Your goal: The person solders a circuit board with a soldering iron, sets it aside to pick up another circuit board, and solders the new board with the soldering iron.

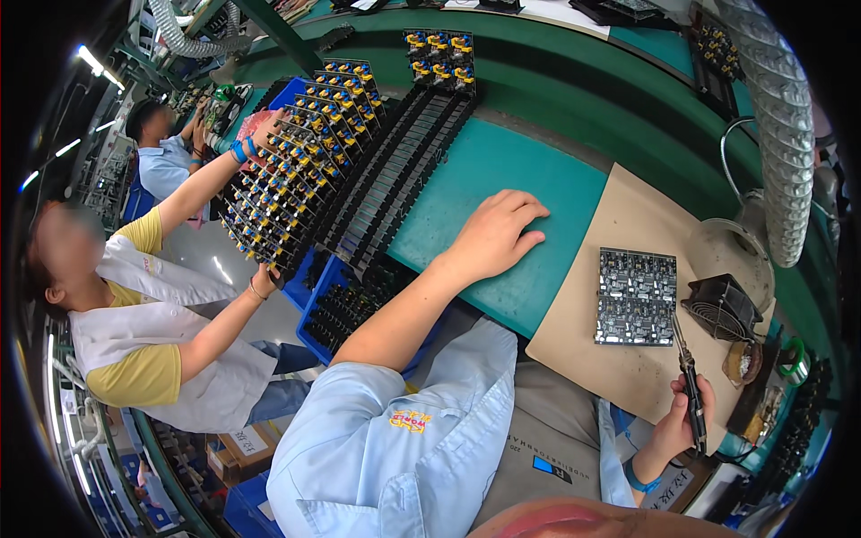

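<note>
My left hand (496,231) lies palm down on the green mat (547,170), fingers loosely stretched out, with nothing under it that shows. In my right hand (677,421) a soldering iron (693,399) is gripped by its black handle. Its metal tip points up toward the right edge of a dark circuit board panel (637,298); whether it touches cannot be made out. That panel rests flat on a brown cardboard sheet (574,327).
A co-worker at left holds stacked boards with yellow and blue parts (300,161) beside a black slotted rack (386,170). Blue bins (318,309) stand below. Right of the panel are a small black fan (720,308), a solder spool (794,360) and a ribbed duct (778,134).
</note>
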Demonstrator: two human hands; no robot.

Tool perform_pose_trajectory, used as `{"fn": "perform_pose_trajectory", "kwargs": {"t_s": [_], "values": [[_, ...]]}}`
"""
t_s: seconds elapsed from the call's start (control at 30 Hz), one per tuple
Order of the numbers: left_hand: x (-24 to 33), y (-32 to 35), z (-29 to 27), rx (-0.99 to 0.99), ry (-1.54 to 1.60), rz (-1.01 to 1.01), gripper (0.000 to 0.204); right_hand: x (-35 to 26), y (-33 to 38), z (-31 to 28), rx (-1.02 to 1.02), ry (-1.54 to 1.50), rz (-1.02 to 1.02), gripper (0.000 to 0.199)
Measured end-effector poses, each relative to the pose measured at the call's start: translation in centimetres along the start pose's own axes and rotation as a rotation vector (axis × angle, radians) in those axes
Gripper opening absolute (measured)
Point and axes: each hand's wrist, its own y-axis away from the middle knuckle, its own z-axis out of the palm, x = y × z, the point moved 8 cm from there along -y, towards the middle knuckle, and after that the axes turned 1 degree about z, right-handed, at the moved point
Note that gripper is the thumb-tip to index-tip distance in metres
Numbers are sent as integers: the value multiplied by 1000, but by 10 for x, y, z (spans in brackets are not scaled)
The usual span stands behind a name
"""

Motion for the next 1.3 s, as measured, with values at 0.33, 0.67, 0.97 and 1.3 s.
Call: {"fn": "perform_pose_trajectory", "kwargs": {"t_s": [0.33,0.67,0.97,1.3], "values": [[-31,-7,-34,56,-99,-119,34,-2,0,-2,19,0,7,44],[-92,-35,-67,144,-219,-357,34,4,-35,-6,-7,-6,62,44],[-94,-105,-30,45,-135,-335,37,15,-106,-11,51,37,126,46],[-234,-157,-1,-118,-561,-559,64,39,-164,-2,-21,-3,107,45]]}}
